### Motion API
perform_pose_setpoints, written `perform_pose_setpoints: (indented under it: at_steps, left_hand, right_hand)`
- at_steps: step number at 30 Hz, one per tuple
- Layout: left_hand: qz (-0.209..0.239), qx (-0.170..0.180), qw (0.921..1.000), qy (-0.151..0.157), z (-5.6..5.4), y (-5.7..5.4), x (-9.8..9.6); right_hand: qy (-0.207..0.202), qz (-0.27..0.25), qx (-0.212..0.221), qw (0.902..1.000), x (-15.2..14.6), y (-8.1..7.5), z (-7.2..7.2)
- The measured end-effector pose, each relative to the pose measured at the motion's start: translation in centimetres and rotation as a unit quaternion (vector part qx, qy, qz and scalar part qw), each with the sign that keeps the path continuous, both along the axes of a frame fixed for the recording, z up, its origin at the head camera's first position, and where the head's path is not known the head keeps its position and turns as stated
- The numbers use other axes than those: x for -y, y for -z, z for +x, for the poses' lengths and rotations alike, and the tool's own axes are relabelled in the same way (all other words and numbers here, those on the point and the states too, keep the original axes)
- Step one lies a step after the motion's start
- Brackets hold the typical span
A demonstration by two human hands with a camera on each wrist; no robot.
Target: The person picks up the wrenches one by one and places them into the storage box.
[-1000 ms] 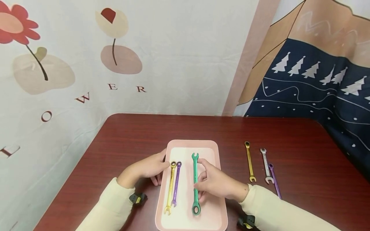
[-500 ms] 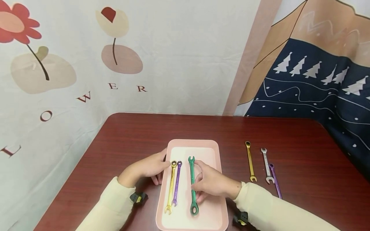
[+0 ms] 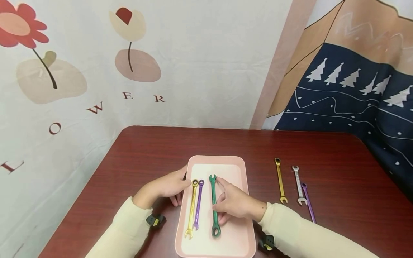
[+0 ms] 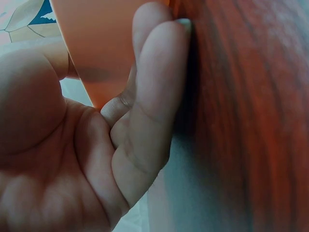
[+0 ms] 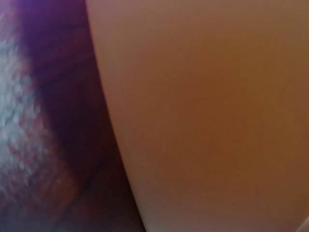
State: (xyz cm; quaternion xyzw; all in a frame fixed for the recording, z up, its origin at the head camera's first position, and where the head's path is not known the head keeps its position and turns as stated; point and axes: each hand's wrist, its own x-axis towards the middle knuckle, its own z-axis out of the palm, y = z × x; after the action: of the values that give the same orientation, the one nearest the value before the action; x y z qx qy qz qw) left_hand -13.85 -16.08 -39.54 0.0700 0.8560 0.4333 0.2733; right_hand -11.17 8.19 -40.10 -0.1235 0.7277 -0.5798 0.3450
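A pink tray (image 3: 217,160) with a white inside sits on the table. At its left rim is my left hand (image 3: 169,186); the thumb lies on the rim and the fingers (image 4: 157,72) grip the outer side. Over the tray my right hand (image 3: 237,202) pinches a green combination wrench (image 3: 214,193) between thumb and fingers, open end away from me. Whether that wrench touches the tray floor I cannot tell. A gold wrench (image 3: 192,208) and a purple wrench (image 3: 198,204) lie side by side in the tray's left part.
Right of the tray, on the dark red table (image 3: 155,147), lie another gold wrench (image 3: 280,181), a silver wrench (image 3: 298,184) and a second purple wrench (image 3: 309,204), its near end hidden by the right sleeve (image 3: 300,222). The tray's outer wall (image 5: 207,116) fills most of the right wrist view, blurred.
My right hand has carried the green wrench slightly left and down towards the tray floor, nearer the gold and purple wrenches. The left hand stays at the rim.
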Motion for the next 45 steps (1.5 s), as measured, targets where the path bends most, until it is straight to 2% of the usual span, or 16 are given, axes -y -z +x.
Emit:
perform_pose_setpoints:
  at_steps: [20, 27, 35, 45]
  left_hand:
    - [0.003, 0.002, 1.0000, 0.003, -0.2, 0.2, 0.1]
    - [-0.001, -0.004, 1.0000, 0.008, -0.1, 0.1, 0.0]
    - [-0.001, -0.010, 0.9999, 0.011, -0.1, 0.1, 0.1]
    - [0.001, -0.008, 0.9999, 0.014, -0.1, 0.0, 0.1]
  right_hand:
    - [-0.018, -0.019, 0.010, 0.9996, 1.0, -0.2, 0.4]
    - [-0.013, -0.011, 0.010, 0.9998, 1.0, -0.4, 0.9]
    - [-0.001, -0.015, -0.008, 0.9999, 1.0, -0.5, 1.7]
    - [-0.014, -0.016, -0.018, 0.9996, 1.1, -0.7, 1.9]
